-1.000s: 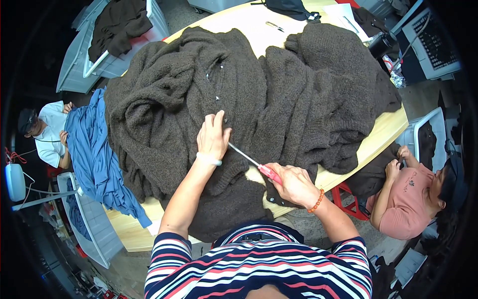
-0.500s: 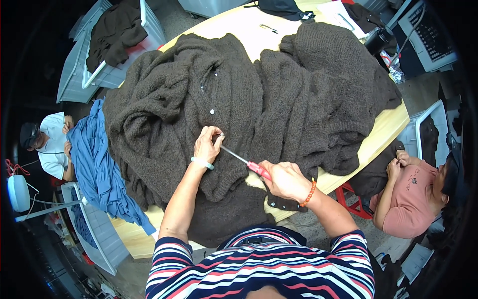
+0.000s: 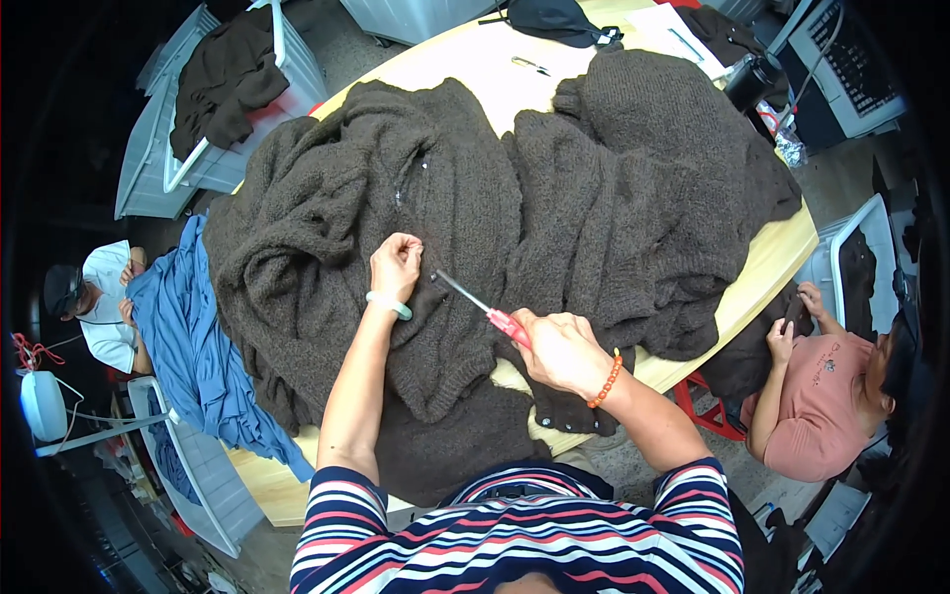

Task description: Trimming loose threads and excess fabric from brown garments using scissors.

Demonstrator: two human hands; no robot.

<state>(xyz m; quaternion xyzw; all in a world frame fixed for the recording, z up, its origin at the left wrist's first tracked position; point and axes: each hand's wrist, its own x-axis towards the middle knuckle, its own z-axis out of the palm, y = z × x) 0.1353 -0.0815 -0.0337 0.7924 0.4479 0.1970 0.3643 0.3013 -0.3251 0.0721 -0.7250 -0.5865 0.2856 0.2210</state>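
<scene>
A brown knitted garment (image 3: 460, 213) lies in folds on the table under both my hands. My right hand (image 3: 562, 348) is wrapped round the red handle of a screwdriver (image 3: 510, 327). Its metal shaft points up and left, the tip close to a small dark spot on the knit. My left hand (image 3: 396, 267) is closed, thumb and fingertips pinched together over the garment, just left of that tip. What the pinch holds, if anything, is too small to make out. A small white stud (image 3: 425, 166) shows farther up the garment.
More brown knitwear (image 3: 653, 168) is heaped to the right on the wooden table (image 3: 782, 246). Blue cloth (image 3: 193, 337) hangs at the left edge, beside a co-worker (image 3: 104, 307). Another co-worker (image 3: 821, 396) sits at right. Grey bins (image 3: 148, 163) and a black cap (image 3: 554, 20) stand farther off.
My left hand has moved up and left, away from the screwdriver tip, and now covers where a white stud showed. My right hand has shifted slightly left, still gripping the screwdriver.
</scene>
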